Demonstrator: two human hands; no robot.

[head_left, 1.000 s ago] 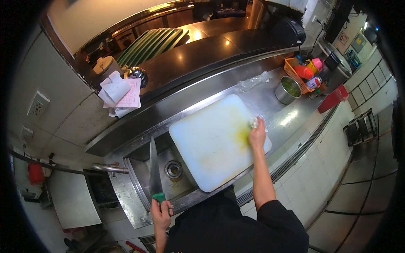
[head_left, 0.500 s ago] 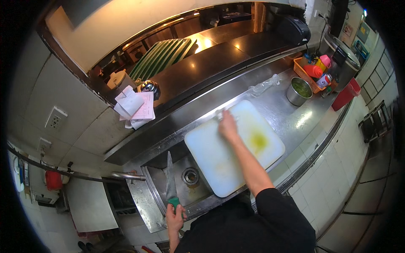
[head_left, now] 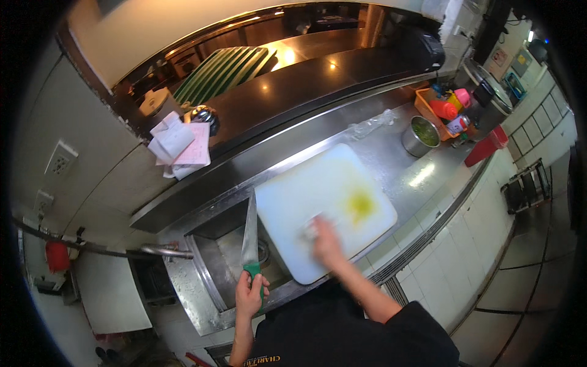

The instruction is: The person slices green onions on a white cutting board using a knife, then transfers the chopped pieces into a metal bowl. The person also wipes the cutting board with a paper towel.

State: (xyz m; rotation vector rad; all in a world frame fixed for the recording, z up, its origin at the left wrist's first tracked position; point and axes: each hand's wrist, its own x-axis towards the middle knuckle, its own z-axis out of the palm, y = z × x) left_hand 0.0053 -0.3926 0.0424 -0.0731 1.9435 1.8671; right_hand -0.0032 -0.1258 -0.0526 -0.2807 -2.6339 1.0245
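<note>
My left hand (head_left: 251, 293) grips a knife (head_left: 251, 229) by its green handle, the long blade pointing up over the sink beside the board's left edge. On the white cutting board (head_left: 293, 205), my right hand (head_left: 326, 243) presses down, smeared by motion, with a crumpled white cloth or paper (head_left: 310, 230) under its fingers. A yellow-green stain (head_left: 361, 205) marks the board to the right of that hand. The board rests across the steel counter and partly over the sink (head_left: 223, 263), covering some of it.
A metal pot (head_left: 419, 144) with green contents and an orange basket (head_left: 428, 110) of bottles stand at the right. A clear plastic bag (head_left: 371, 126) lies behind the board. Paper slips (head_left: 183, 147) hang at the left, above a faucet (head_left: 165, 251).
My right hand has swept from the board's far edge toward its near part with the white cloth or paper. The knife stays in my left hand, closer to the board. The view has shifted slightly.
</note>
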